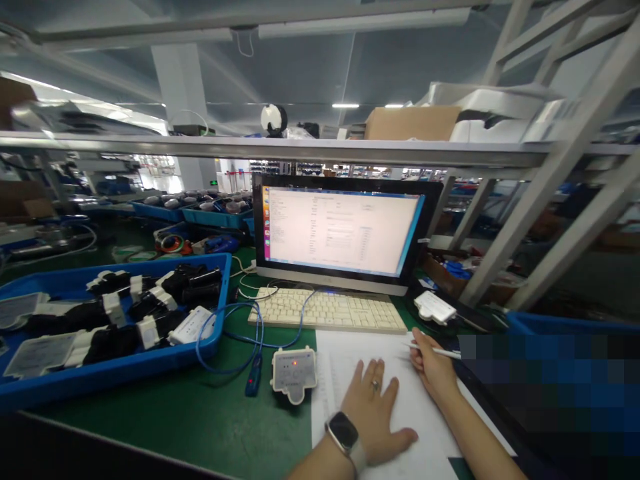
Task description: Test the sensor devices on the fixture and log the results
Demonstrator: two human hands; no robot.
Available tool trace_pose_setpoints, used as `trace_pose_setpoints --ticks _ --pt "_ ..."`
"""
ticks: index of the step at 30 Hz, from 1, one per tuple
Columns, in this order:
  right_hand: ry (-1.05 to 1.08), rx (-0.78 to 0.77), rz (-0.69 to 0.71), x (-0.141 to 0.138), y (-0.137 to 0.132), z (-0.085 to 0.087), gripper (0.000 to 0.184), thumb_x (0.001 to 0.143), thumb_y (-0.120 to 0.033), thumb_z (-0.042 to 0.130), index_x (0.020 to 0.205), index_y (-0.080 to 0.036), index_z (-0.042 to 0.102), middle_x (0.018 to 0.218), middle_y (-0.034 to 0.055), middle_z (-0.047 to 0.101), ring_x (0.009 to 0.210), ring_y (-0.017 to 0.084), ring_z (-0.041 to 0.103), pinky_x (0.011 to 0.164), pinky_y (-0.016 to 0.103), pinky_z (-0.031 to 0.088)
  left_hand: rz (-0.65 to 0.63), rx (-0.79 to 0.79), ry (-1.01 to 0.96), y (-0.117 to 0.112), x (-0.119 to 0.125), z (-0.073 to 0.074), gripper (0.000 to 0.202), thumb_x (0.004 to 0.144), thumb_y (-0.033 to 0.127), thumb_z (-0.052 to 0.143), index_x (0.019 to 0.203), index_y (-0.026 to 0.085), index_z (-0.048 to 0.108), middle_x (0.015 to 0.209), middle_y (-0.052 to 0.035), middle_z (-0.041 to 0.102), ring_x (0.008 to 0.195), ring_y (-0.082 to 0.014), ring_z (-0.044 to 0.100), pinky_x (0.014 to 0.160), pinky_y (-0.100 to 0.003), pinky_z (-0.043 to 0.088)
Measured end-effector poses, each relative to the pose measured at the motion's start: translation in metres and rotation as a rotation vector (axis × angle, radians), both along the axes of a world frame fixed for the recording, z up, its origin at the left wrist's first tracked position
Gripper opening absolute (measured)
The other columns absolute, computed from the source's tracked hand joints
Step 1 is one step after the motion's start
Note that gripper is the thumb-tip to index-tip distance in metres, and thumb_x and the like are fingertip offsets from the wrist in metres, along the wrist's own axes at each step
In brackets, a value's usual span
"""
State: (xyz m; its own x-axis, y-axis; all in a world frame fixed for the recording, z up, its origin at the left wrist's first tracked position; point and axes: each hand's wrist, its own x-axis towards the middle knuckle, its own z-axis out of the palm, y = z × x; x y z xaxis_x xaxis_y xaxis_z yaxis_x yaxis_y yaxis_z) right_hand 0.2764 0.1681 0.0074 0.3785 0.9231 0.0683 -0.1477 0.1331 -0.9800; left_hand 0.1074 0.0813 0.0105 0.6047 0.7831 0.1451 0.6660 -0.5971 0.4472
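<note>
My left hand (pixel 373 410) lies flat with spread fingers on the white paper sheets (pixel 350 347), a ring and a watch on it. In my right hand (pixel 433 367) is a slim white pen (pixel 447 353), its tip over the upper right part of the paper. To the left of the sheets sits a pale boxy device (pixel 295 375) with a small red light. Beside it lies a blue USB dongle (pixel 254 375), with a blue cable (pixel 263 333) looping up over the keyboard. Faint marks show on the paper, too blurred to read.
A cream keyboard (pixel 325 310) and a lit monitor (pixel 345 233) stand behind the paper. On the left, a blue tray (pixel 125 373) holds several black and white devices. Another white device (pixel 435 307) lies at right, near the slanted metal posts (pixel 500 240). A shelf (pixel 300 148) runs overhead.
</note>
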Motion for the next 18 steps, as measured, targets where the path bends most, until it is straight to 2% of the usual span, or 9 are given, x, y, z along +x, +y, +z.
trace_pose_setpoints --ticks 6,12,18 --pt "-0.244 -0.015 -0.052 0.004 -0.003 -0.007 0.05 0.054 -0.063 0.069 0.056 -0.02 0.044 0.04 -0.0056 0.045 0.034 0.006 0.032 0.033 0.018 0.023 0.026 0.135 0.076 0.005 0.004 -0.012 0.071 0.085 0.063 0.036 0.138 0.016 0.034 0.149 -0.0125 0.022 0.137 -0.0304 0.018 0.113 -0.05 0.014" --pt "-0.465 0.003 -0.079 -0.002 -0.01 -0.005 0.039 0.061 -0.046 0.062 0.045 -0.023 0.036 0.036 -0.0051 0.042 0.038 0.01 0.038 0.044 0.024 0.033 0.006 0.161 0.067 0.007 0.006 -0.02 0.069 0.086 0.061 0.034 0.138 0.014 0.035 0.147 -0.0097 0.031 0.137 -0.0314 0.019 0.113 -0.051 0.011" --pt "-0.583 0.01 -0.086 -0.01 -0.007 -0.009 0.026 0.061 -0.032 0.051 0.046 -0.024 0.033 0.036 -0.0062 0.041 0.041 0.012 0.039 0.049 0.025 0.035 0.015 0.18 0.067 0.008 0.007 -0.021 0.069 0.086 0.061 0.033 0.137 0.016 0.035 0.146 -0.009 0.033 0.137 -0.0314 0.02 0.112 -0.052 0.012"
